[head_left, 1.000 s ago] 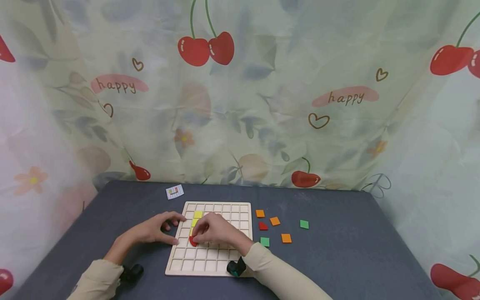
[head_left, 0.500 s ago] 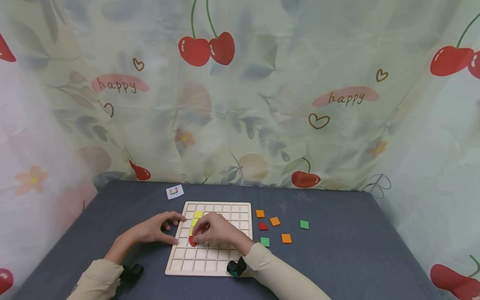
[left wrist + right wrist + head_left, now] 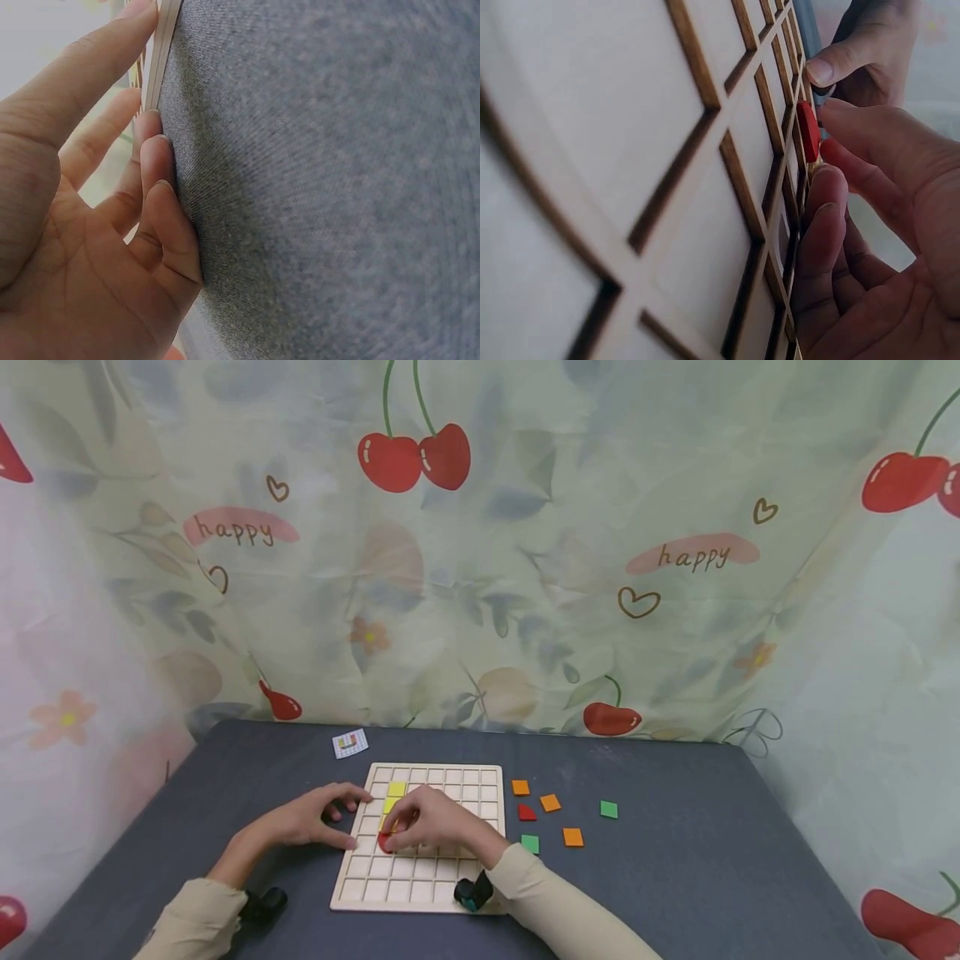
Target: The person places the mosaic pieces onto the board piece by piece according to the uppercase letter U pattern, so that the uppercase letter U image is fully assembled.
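Note:
A pale wooden grid board [image 3: 420, 892] lies on the dark table. My right hand [image 3: 431, 818] reaches over it, thumb and index finger pinching a red tile [image 3: 384, 843] with a rounded edge. In the right wrist view the red tile [image 3: 808, 131] sits right at the grid, with the thumb [image 3: 870, 135] against it. Yellow tiles [image 3: 396, 788] form a column just above the red one, the lowest partly hidden by my fingers. At the board's left edge rests my left hand [image 3: 303, 817], thumb and fingertips spread along it. The left wrist view shows its thumb [image 3: 82, 71] touching that edge.
Right of the board lie several orange tiles [image 3: 573, 837], another red tile [image 3: 527, 812] and two green tiles [image 3: 608, 809]. A small pattern card [image 3: 349, 743] is behind the board's left corner. A patterned curtain [image 3: 480, 568] hangs behind the table.
The red tile and the right fingertips on it have shifted very slightly. The left hand, the board and the loose tiles stay in place.

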A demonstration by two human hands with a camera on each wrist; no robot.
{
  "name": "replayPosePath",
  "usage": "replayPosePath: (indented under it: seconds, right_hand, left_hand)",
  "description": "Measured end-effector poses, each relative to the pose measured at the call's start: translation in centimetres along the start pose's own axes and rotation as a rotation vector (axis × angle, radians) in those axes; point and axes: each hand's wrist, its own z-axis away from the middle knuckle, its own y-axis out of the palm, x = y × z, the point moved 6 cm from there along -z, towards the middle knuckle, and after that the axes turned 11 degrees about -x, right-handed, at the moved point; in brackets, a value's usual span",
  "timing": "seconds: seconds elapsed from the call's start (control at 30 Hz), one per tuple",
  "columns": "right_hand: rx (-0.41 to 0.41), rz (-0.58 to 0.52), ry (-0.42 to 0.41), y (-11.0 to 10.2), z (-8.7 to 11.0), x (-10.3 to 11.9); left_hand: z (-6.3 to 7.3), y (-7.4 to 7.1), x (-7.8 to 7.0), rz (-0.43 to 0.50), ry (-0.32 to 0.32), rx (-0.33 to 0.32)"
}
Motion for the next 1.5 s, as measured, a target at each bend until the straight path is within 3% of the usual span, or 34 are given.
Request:
replayPosePath:
  seconds: [0.53,0.73,0.93,1.27,1.5]
  right_hand:
    - [-0.016,0.003,0.016,0.0,0.1,-0.4]
    - [-0.023,-0.067,-0.015,-0.7,0.3,-0.8]
    - [-0.034,-0.097,-0.049,-2.7,1.3,-0.8]
    - [-0.067,-0.097,-0.014,-7.1,4.3,-2.7]
    - [-0.102,-0.03,-0.025,-10.4,6.5,-3.4]
  left_hand:
    - [0.1,0.1,-0.3,0.01,-0.011,0.0]
    - [0.1,0.1,-0.4,0.011,-0.014,0.001]
    - [0.1,0.0,-0.4,-0.008,-0.025,-0.002]
    - [0.0,0.2,-0.1,0.003,-0.027,0.005]
    - [0.0,0.1,-0.3,0.002,-0.021,0.01]
